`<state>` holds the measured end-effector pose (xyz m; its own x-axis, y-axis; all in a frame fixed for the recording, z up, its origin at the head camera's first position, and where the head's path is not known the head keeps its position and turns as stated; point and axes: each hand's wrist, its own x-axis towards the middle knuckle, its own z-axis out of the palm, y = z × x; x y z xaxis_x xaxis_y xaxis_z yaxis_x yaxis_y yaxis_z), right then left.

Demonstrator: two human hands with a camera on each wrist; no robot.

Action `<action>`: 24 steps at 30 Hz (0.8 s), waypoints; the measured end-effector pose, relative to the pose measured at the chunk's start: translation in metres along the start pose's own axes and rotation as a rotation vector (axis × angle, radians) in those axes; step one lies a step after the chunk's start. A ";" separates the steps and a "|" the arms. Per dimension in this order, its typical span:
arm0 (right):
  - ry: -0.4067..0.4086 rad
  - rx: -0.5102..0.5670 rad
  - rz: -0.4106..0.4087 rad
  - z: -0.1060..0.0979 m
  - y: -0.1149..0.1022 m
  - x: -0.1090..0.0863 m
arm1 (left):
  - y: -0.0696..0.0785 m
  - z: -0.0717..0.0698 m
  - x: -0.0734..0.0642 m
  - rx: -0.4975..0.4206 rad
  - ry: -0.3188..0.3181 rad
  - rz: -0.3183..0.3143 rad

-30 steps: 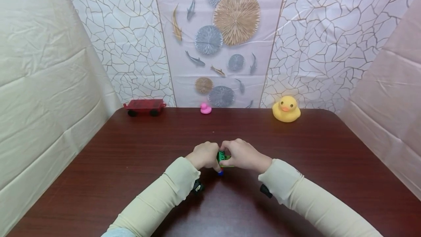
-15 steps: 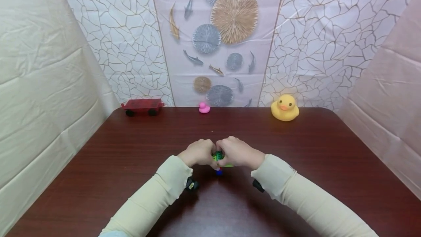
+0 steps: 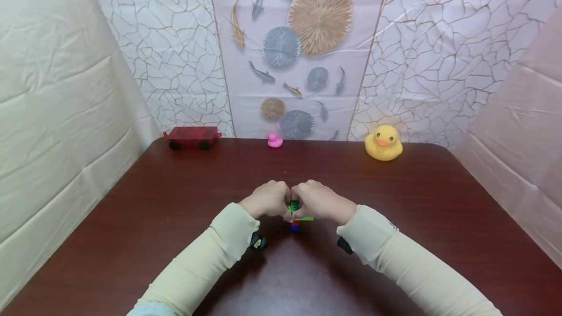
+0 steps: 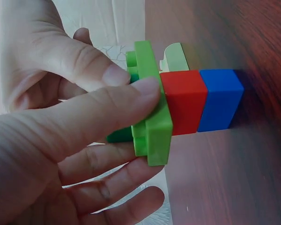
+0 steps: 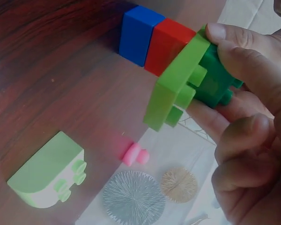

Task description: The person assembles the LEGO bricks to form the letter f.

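Observation:
Between the two hands is an upright stack of toy building bricks. A blue brick (image 4: 221, 101) forms its lower end, a red brick (image 4: 187, 103) comes above it, then a long lime-green brick (image 4: 159, 140), with a dark green brick (image 5: 210, 77) on top. My left hand (image 3: 269, 200) pinches the lime-green brick, thumb on the near side and fingers on the far side. My right hand (image 3: 320, 201) grips the top of the stack from the right, at the dark green brick. Beyond the stack lies a pale green brick (image 5: 47, 161) with a rounded end, hidden in the head view.
Along the back edge of the brown table (image 3: 131, 194) stand a red toy wagon (image 3: 192, 137), a small pink duck (image 3: 274, 141) and a bigger yellow duck (image 3: 383, 144). Patterned cloth (image 3: 281, 87) hangs behind. A small black camera (image 3: 258, 242) sits under the left wrist.
The left thumb has moved up from low on the stack to the lime-green brick. Both hands have closed in around the top. The stack stays in about the same place.

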<state>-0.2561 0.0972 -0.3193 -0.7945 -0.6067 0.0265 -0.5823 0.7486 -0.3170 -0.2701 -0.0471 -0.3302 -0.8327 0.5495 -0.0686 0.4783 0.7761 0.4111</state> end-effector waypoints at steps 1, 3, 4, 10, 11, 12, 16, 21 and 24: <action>0.007 -0.006 0.001 0.000 0.000 -0.001 | 0.001 0.000 0.000 0.005 0.001 -0.001; 0.019 -0.013 -0.004 0.000 0.001 -0.002 | 0.003 -0.001 0.000 0.015 0.001 -0.004; 0.024 -0.012 -0.007 0.000 0.001 -0.002 | 0.004 -0.001 0.000 0.022 0.002 -0.006; 0.029 0.019 -0.008 0.000 0.005 -0.003 | 0.006 -0.001 0.000 0.042 0.007 -0.018; 0.021 0.027 0.011 -0.001 0.006 -0.004 | 0.006 -0.001 0.000 0.044 0.006 -0.018; 0.012 0.031 0.030 -0.001 0.006 -0.005 | 0.007 -0.001 0.000 0.047 0.002 -0.019; -0.012 0.011 0.067 -0.004 0.007 -0.009 | 0.008 0.000 0.001 0.076 -0.008 -0.027; -0.007 -0.088 -0.003 -0.007 0.011 -0.012 | 0.010 0.001 0.001 0.120 0.005 -0.045; 0.015 -0.143 0.009 -0.009 0.017 -0.017 | 0.012 0.001 0.001 0.143 0.012 -0.047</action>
<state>-0.2547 0.1228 -0.3167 -0.8015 -0.5967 0.0394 -0.5932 0.7849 -0.1790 -0.2645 -0.0370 -0.3262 -0.8579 0.5086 -0.0735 0.4730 0.8375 0.2737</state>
